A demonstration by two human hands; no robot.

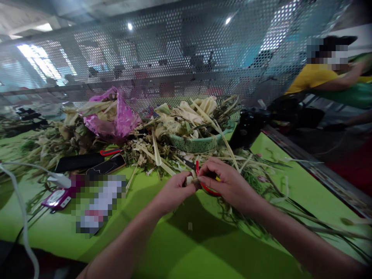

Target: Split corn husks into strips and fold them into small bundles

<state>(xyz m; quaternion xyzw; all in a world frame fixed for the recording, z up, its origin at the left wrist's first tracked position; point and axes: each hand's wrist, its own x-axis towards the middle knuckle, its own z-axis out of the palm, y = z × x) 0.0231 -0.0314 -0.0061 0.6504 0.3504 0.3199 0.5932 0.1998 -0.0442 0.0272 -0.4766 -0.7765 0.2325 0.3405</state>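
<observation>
Both my hands meet over the green table [203,252]. My left hand [176,190] is closed, pinching a small pale piece of plant stalk [190,179] between its fingertips. My right hand [225,182] is closed too; its fingers touch the same stalk piece, and red-handled scissors [203,184] show under its fingers. A tiny cut-off bit [190,226] lies on the table just below my hands. Thin green stems [261,182] spread to the right of my right hand.
A green basket [197,144] heaped with pale husks stands behind my hands. A pink plastic bag [116,116] sits at the back left. Phones [106,166], a white charger cable [23,209] and red scissors [110,152] lie to the left. A person in yellow [316,77] works at the far right.
</observation>
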